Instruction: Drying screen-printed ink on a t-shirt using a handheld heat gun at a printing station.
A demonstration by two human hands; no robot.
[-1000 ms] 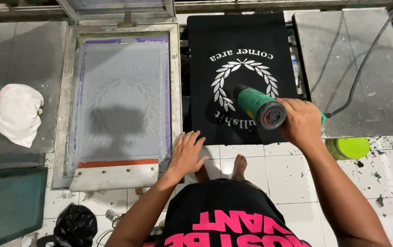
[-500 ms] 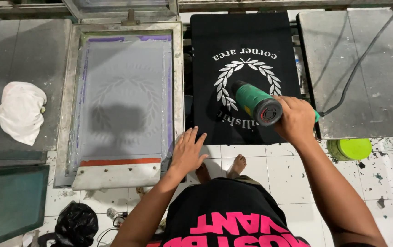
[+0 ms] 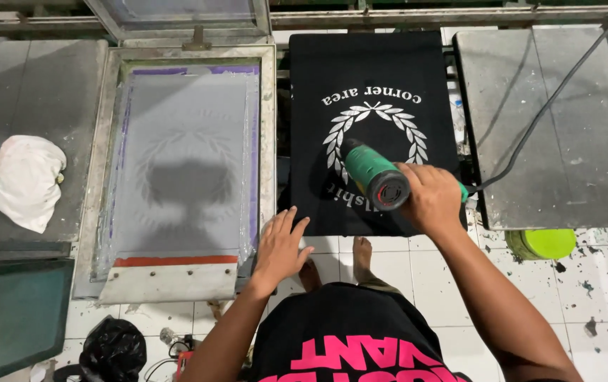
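My right hand (image 3: 431, 199) grips a green heat gun (image 3: 376, 177) and holds it over a black shirt (image 3: 371, 78) stretched flat on a printing board. The shirt bears a white wreath print with lettering. The gun's nozzle points down at the lower part of the print, and its black cord (image 3: 544, 106) runs off to the upper right. My left hand (image 3: 280, 244) rests with fingers spread on the near right corner of a framed printing screen (image 3: 183, 163), just left of the shirt.
A crumpled white rag (image 3: 26, 180) lies on the grey board at left. Another grey board (image 3: 565, 127) sits to the right of the shirt. A lime-green tub (image 3: 544, 242) stands on the paint-spattered tile floor. A black bag (image 3: 113, 348) lies below the screen.
The heat gun and my right hand have shifted slightly lower over the print. My left hand stays on the screen frame's corner.
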